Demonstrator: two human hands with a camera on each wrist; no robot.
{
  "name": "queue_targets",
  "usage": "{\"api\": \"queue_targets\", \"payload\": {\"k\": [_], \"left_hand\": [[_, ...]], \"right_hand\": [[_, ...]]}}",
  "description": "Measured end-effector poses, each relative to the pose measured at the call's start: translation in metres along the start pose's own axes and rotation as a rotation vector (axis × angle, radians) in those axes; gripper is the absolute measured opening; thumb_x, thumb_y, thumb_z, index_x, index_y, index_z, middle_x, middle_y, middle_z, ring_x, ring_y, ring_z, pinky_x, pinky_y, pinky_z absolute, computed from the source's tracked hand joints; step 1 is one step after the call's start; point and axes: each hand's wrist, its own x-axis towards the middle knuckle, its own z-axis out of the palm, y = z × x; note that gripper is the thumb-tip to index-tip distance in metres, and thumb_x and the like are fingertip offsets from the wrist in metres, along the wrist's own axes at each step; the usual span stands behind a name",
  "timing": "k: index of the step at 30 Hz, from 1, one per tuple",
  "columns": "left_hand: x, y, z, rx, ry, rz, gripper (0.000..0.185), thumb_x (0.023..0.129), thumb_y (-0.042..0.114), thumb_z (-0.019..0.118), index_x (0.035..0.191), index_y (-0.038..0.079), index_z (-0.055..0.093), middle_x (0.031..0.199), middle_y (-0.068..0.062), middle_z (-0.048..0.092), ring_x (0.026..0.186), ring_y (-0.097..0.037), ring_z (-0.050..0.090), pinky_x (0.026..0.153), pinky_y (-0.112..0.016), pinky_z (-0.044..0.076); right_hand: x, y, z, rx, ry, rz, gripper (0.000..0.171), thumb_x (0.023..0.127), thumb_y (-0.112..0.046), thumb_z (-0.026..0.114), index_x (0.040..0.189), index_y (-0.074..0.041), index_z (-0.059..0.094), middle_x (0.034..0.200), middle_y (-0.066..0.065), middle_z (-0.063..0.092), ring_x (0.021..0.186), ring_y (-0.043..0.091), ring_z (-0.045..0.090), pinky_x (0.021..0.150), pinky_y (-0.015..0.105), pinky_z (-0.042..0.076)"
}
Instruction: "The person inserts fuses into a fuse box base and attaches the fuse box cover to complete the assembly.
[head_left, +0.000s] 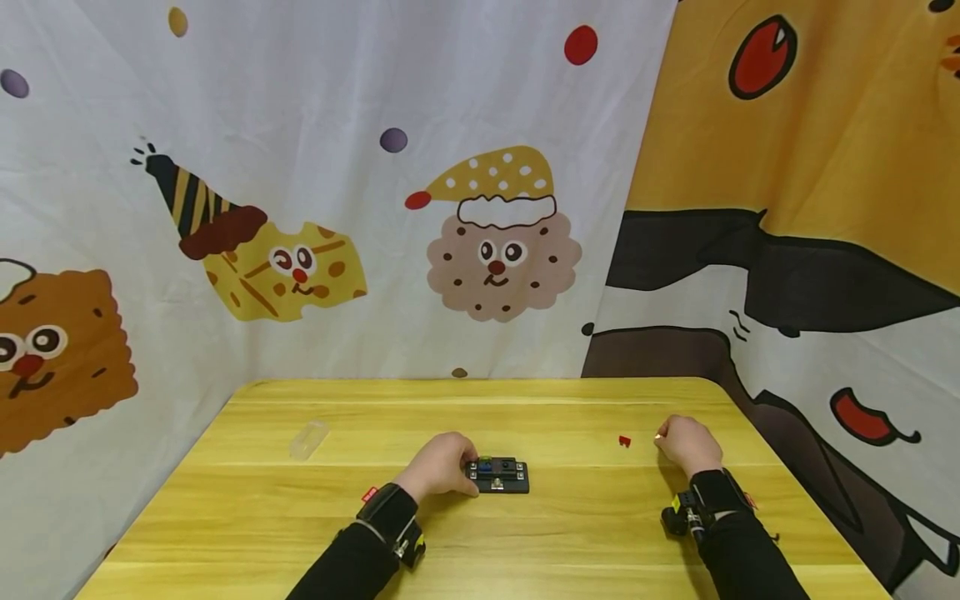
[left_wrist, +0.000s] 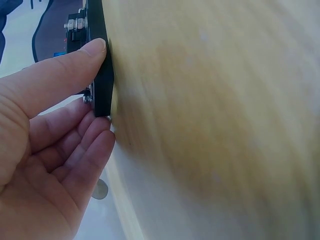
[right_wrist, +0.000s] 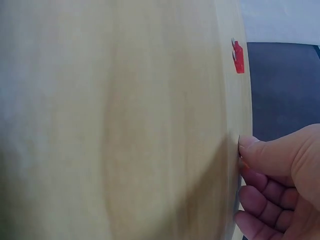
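Glossy yellow wood-grain table (head_left: 570,533) low in frame, left hand (head_left: 438,467) pinching flat black rectangular fuse block (head_left: 498,476) at centre, right hand (head_left: 686,446) fingertips pressed down beside tiny red chip (head_left: 625,441).

Bench (head_left: 525,533): yellow wood-grain top, rounded corners. On it: black block (head_left: 498,476) w/ small colored parts, centre-front; red bit (head_left: 625,441) right of centre, well apart from block; clear plastic piece (head_left: 308,439) at left. Both hands rest on top.
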Motion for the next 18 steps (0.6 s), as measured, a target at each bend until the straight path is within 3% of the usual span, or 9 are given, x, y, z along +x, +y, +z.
{"api": "queue_targets", "payload": {"k": [6, 18], "left_hand": [[-0.0003, -0.0002, -0.0001, -0.008, -0.001, 0.001, 0.041, 0.064, 0.022, 0.094, 0.096, 0.005, 0.073, 0.083, 0.001, 0.062, 0.072, -0.011, 0.051, 0.075, -0.032, 0.049], [0.0003, -0.0026, 0.0018, -0.002, 0.003, 0.006, 0.041, 0.064, 0.023, 0.094, 0.095, 0.006, 0.073, 0.082, 0.002, 0.061, 0.072, -0.011, 0.051, 0.075, -0.032, 0.049]], "right_hand": [[-0.0005, 0.0011, 0.0012, 0.007, -0.010, 0.017, 0.011, 0.093, -0.014, 0.066, 0.091, -0.004, 0.063, 0.087, 0.010, 0.061, 0.075, 0.026, 0.054, 0.064, 0.042, 0.044], [-0.0035, 0.0046, 0.0026, 0.044, 0.058, 0.004, 0.014, 0.087, -0.014, 0.073, 0.082, -0.010, 0.061, 0.077, 0.005, 0.057, 0.069, 0.024, 0.051, 0.059, 0.037, 0.037]]}}
